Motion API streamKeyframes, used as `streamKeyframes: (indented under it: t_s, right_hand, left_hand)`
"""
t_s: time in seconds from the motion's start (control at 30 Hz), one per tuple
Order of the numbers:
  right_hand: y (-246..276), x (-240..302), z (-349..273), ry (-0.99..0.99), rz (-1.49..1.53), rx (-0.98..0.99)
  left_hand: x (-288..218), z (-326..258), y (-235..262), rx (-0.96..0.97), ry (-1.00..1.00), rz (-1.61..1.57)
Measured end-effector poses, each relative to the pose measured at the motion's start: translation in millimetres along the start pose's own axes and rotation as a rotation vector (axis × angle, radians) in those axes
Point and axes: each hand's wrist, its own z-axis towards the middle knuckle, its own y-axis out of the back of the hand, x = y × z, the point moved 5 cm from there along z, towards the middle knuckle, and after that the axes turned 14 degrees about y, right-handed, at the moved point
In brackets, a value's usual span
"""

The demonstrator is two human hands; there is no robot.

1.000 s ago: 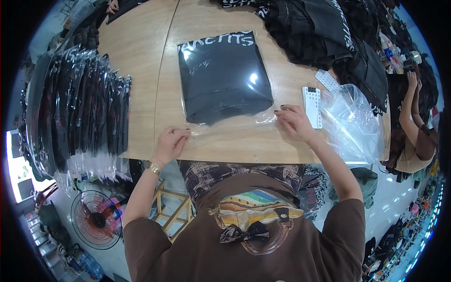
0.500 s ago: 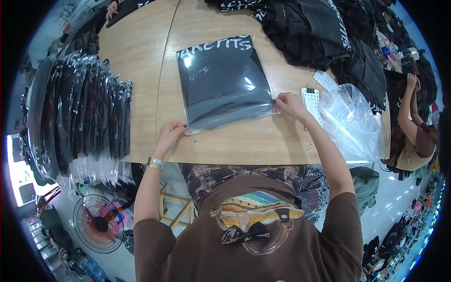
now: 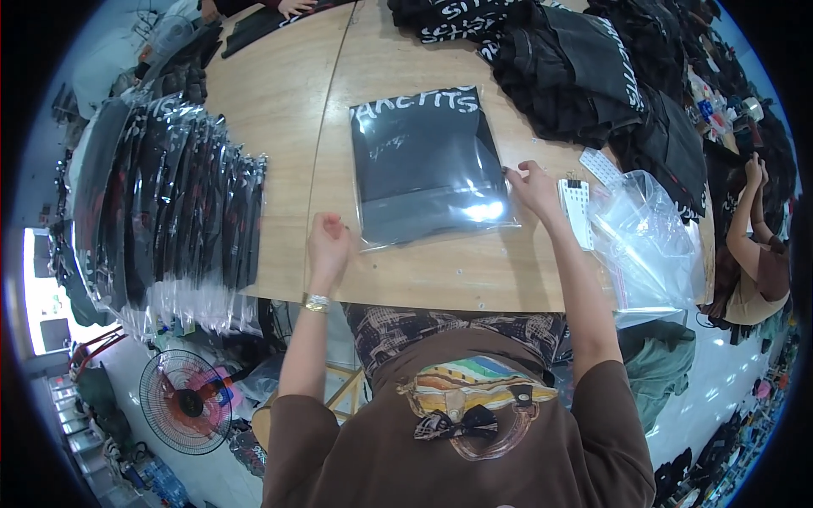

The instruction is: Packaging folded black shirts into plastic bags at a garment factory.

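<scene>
A folded black garment with white lettering lies flat in a clear plastic bag (image 3: pixel 428 169) on the wooden table (image 3: pixel 406 284). My left hand (image 3: pixel 329 250) is just off the bag's lower left corner, fingers loosely bent, holding nothing. At the bag's right edge is my right hand (image 3: pixel 535 190), thumb and fingers apart, its fingertips very near the plastic; whether they touch it is hard to tell. The bag's lower edge lies smooth, with a bright glare near its right corner.
Bagged black garments (image 3: pixel 174 203) are stacked at the left. Loose clear bags (image 3: pixel 648 245) lie at the right, beside a clipped white card (image 3: pixel 576 212). Black garments (image 3: pixel 567 72) are heaped at the far right. Another person's hand (image 3: pixel 295 7) is at the far edge; a fan (image 3: pixel 186 402) stands below left.
Both hands have let go of the bag's lower corners. The right hand is now higher beside its right edge, the left slightly away. The lower edge lies flatter. The whole view has shifted slightly.
</scene>
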Motion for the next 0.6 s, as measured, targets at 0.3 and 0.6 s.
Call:
streamKeyframes:
  t_s: [0.3, 0.6]
  right_hand:
    - [-3, 39, 56, -0.076, 0.444, 0.273]
    - [128, 222, 103, 0.573, -0.314, -0.115]
  left_hand:
    - [-25, -24, -43, -0.022, -0.356, 0.773]
    - [-21, -20, -36, -0.105, -0.382, 0.329]
